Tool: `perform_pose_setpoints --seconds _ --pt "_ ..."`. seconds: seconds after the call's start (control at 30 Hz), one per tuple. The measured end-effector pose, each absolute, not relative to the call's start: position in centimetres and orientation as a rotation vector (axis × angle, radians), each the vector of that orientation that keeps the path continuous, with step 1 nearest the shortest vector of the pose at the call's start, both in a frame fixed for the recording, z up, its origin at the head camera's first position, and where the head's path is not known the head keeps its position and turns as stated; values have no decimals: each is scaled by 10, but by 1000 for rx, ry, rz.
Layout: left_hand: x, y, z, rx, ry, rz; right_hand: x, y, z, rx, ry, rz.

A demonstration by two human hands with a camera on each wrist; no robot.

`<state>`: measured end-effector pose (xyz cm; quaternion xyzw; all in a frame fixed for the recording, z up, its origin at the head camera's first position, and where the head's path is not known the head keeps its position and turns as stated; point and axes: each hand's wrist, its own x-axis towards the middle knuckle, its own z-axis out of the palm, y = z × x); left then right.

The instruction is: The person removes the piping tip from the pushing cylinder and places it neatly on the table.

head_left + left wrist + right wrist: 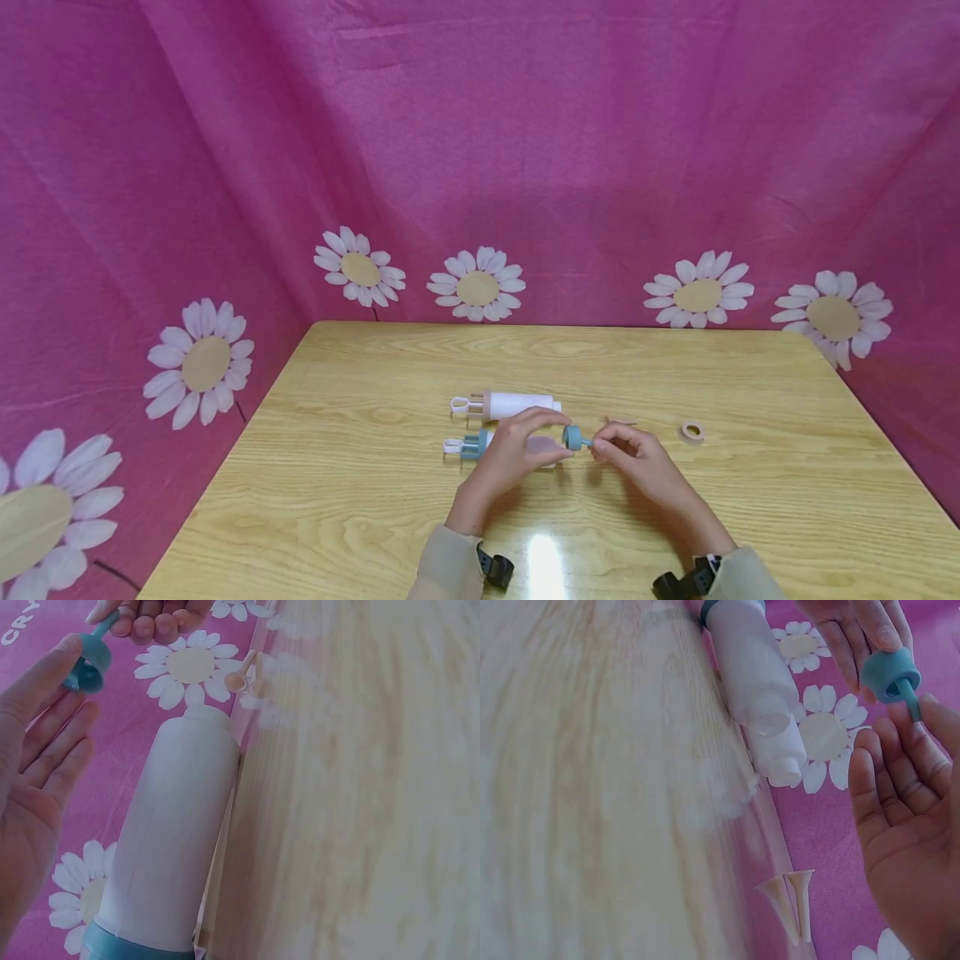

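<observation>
Between both hands is a small teal cap (573, 437) with a thin stem, held up over the table. My left hand (512, 447) pinches the cap's round body between thumb and fingers. Its stem (910, 701) is pinched by my right hand (641, 462), thumb against fingertips. Behind the left hand lies a white bottle (169, 832) with a teal collar, partly hidden in the head view. A second white bottle (521, 405), with a beige collar, lies parallel just beyond it. Both bottles have a white loop at the left end.
A beige ring-shaped piece (692, 431) lies right of the right hand. Just beyond the right fingers, a slim beige piece (621, 421) shows partly. The wooden table (360, 508) ends at a pink curtain (570, 167) printed with white flowers.
</observation>
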<state>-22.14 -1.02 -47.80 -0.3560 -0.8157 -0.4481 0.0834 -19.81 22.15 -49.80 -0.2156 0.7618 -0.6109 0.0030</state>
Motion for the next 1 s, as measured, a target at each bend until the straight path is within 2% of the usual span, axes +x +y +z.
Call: perform_pose_setpoints --seconds 0.73,1.0 --pt "-224 -9 -482 -1159 -2297 -1297 -198 219 -497 -777 2350 -1937" --pt "-223 -9 -481 -1165 -2261 -1289 -198 215 -497 -563 2474 -1870"
